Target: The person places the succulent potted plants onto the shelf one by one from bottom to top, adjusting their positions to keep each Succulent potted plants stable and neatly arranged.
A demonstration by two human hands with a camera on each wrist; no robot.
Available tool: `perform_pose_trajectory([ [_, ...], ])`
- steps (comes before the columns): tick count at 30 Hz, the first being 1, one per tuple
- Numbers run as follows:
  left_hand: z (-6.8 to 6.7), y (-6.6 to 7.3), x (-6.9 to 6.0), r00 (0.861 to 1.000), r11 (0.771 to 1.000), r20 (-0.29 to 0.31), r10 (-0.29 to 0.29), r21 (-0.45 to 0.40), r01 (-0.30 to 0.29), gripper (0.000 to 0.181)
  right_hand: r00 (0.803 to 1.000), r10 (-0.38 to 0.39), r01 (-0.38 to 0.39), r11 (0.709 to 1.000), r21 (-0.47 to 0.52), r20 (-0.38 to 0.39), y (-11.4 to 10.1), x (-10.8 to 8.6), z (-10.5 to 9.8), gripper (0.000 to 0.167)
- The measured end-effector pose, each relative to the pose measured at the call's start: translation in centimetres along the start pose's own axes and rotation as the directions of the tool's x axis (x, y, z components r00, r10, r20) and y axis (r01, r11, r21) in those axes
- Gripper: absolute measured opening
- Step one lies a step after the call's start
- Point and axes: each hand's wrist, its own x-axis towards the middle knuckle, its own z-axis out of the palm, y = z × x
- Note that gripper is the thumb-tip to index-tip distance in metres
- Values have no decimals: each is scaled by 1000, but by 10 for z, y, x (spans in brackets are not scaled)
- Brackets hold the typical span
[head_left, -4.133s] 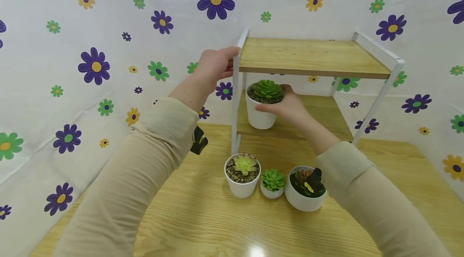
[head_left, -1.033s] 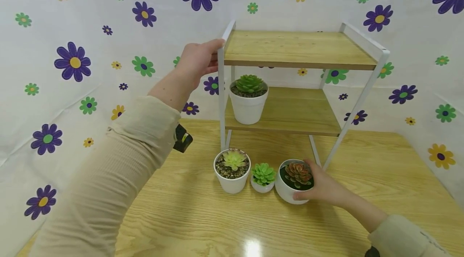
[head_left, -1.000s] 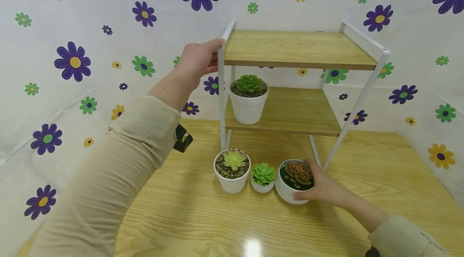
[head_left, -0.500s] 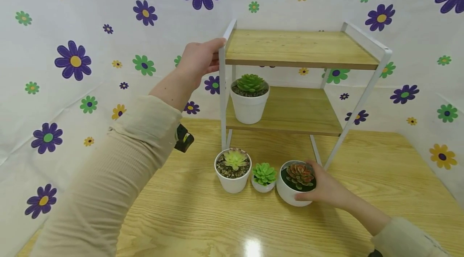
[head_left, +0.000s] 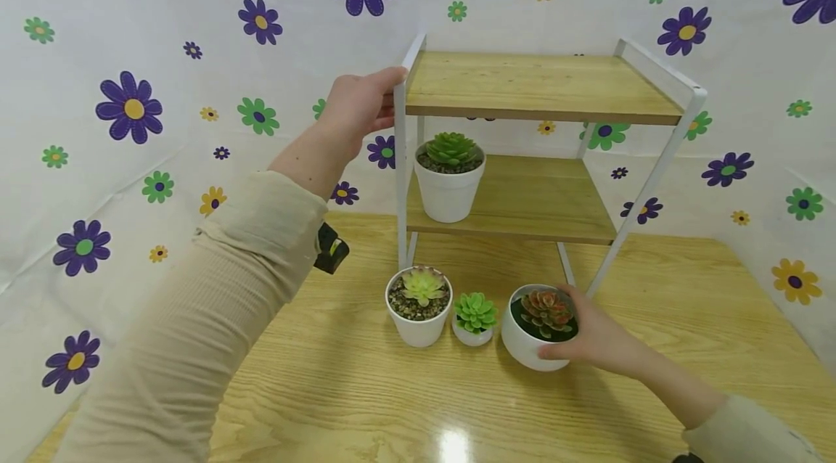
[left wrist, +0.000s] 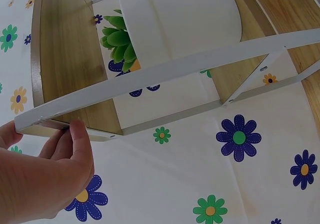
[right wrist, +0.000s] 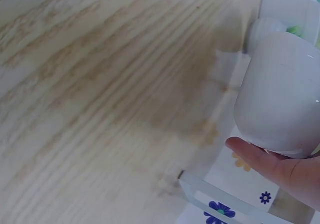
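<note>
My left hand (head_left: 362, 106) grips the top left corner of a two-tier shelf rack (head_left: 542, 85) with white metal sides; its thumb and curled fingers show in the left wrist view. Low at the right, my right hand (head_left: 604, 332) holds a round white pot (head_left: 522, 339) with a reddish succulent (head_left: 547, 312), thumb in front and fingers at the far side. Whether that pot touches the table is hard to tell. A taller white pot (head_left: 451, 194) with a green succulent (head_left: 452, 149) stands at the left of the middle shelf.
Left of the held pot, a small white pot with a bright green succulent (head_left: 475, 312) and a white pot (head_left: 420, 331) with a pale succulent stand on the wooden table (head_left: 339, 390). A flowered white cloth (head_left: 176, 158) hangs behind the rack.
My right hand has let go of the green succulent's pot on the middle shelf and taken hold of the round pot, which has shifted slightly right. The left hand keeps its grip on the rack.
</note>
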Motion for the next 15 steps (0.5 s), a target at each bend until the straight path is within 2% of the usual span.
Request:
perform_pose_trajectory([
  [4,0,0,0,1000,1000,1,1,6,-1,42,1000,-2,1,999,33,8,-4,-2,-7,104],
  [11,0,0,0,1000,1000,-3,-1,13,1,42,999,-32,33,999,19,-32,-8,-6,-15,102],
  [15,1,0,0,1000,1000,0,3,8,-3,42,999,-45,46,998,30,-30,-10,-7,-21,101],
])
